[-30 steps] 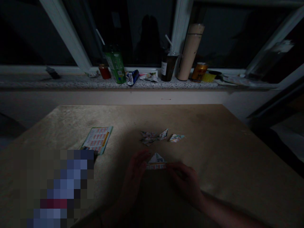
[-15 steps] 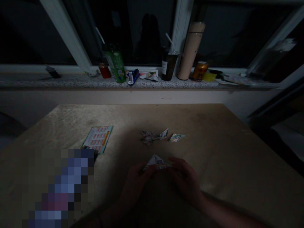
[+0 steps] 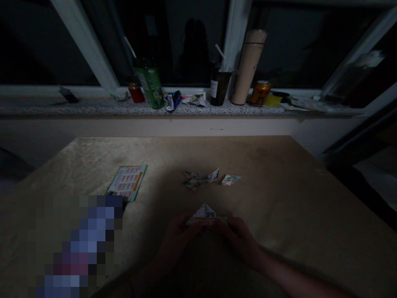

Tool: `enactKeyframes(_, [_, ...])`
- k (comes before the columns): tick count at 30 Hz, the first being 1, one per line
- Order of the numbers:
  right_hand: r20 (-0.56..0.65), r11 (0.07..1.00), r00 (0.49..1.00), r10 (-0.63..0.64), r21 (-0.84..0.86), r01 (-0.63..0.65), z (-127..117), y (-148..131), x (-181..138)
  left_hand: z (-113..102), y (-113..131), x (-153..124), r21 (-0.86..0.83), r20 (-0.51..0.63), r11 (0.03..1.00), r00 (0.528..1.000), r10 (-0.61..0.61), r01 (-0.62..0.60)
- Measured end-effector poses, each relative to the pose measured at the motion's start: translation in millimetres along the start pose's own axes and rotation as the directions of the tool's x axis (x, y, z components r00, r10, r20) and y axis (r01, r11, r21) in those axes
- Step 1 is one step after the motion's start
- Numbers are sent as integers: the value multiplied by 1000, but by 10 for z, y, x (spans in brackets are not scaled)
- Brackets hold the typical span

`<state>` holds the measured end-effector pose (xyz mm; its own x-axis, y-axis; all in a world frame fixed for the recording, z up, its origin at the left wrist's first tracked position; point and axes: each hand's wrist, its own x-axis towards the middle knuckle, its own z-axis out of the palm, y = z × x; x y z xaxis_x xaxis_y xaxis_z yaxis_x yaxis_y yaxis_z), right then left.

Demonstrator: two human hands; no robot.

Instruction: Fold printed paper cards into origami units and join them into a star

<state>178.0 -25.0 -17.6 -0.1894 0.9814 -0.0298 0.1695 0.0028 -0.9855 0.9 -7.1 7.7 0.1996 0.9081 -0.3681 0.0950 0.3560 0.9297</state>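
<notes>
A folded piece of printed paper (image 3: 204, 212), with a pointed top and a band along its lower edge, is between my two hands just above or on the table. My left hand (image 3: 181, 229) pinches its left side, the thumb along the lower edge. On the opposite side my right hand (image 3: 235, 231) grips it, thumb close to the left one near the middle. Beyond the hands lie several folded paper pieces joined in a cluster (image 3: 198, 179), and a single folded piece (image 3: 230, 179) sits just right of them. Dim light hides the finer fingertips.
A printed booklet or paper stack (image 3: 128, 180) lies on the tan table (image 3: 273, 165) at left, beside a pixelated area (image 3: 87, 236). On the windowsill (image 3: 105, 108) stand a green bottle (image 3: 151, 87), a dark cup (image 3: 220, 87), a tall pinkish flask (image 3: 249, 66) and an orange can (image 3: 260, 93).
My right hand has shifted slightly down, its thumb moving inward along the paper's lower edge. The paper has turned a little in my hands. The pieces on the table stay put.
</notes>
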Motion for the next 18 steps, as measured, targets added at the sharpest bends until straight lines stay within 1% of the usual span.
enactKeyframes(3, [34,999,999,-8,37,6,-1,-38,-42,-10,-2,-21,-58,72,998,997,23,-19])
enactKeyframes(7, [70,994,997,32,107,-39,3,-48,-52,4,22,-33,-19,110,999,993,43,-41])
enactKeyframes(9, [78,991,997,30,125,-39,6,-42,-43,22,29,-25,50,74,999,997,6,-10])
enactKeyframes(11, [82,991,996,28,127,-39,8,-31,-34,42,22,-13,118,-8,991,998,-61,62])
enactKeyframes(13, [84,988,996,31,148,-43,10,-14,-30,55,6,-3,144,-91,983,990,-104,116])
enactKeyframes(14, [90,983,996,27,179,-43,12,-6,-28,57,-1,1,145,-111,982,988,-105,121])
enactKeyframes(16, [113,951,993,26,304,-59,22,8,-21,54,-8,4,133,-86,988,994,-71,82])
enactKeyframes(18, [157,863,985,64,487,-134,42,12,-3,44,0,3,114,-33,993,999,-33,36])
